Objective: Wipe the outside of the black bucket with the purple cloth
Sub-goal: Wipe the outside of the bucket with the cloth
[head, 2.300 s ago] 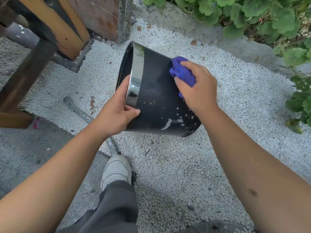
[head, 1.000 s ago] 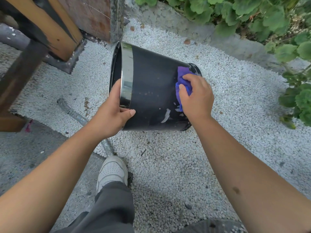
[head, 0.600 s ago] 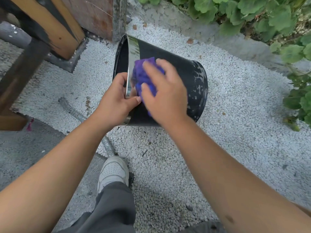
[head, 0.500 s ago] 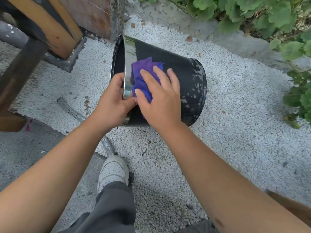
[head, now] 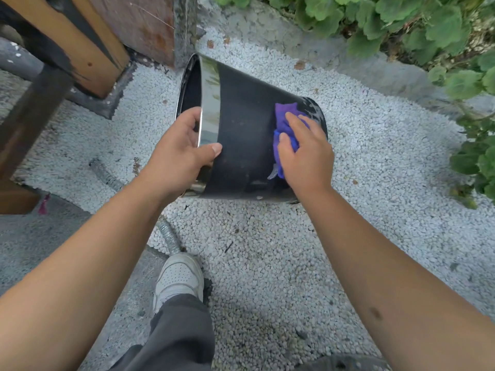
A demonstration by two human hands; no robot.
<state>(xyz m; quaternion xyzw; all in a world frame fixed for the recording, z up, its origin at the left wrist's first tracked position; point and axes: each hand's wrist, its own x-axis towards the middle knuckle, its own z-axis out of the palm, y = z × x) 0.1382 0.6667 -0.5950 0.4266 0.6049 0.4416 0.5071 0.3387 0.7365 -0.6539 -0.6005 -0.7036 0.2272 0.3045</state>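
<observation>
Lying on its side on the white gravel [head: 267, 263], the black bucket [head: 241, 135] points its mouth left, its base right. I see my left hand [head: 178, 153] gripping the shiny rim band [head: 210, 103], thumb curled over the outside wall, fingers hooked inside the mouth. My right hand [head: 308, 153] presses the purple cloth [head: 285, 119] to the wall near the base, fingers slightly spread, thumb pinning the cloth's lower fold. White shoe [head: 178, 279] below; corrugated metal hose [head: 167, 234] beside it. Wooden post [head: 80, 44] upper left, leafy plants [head: 401, 20] upper right.
</observation>
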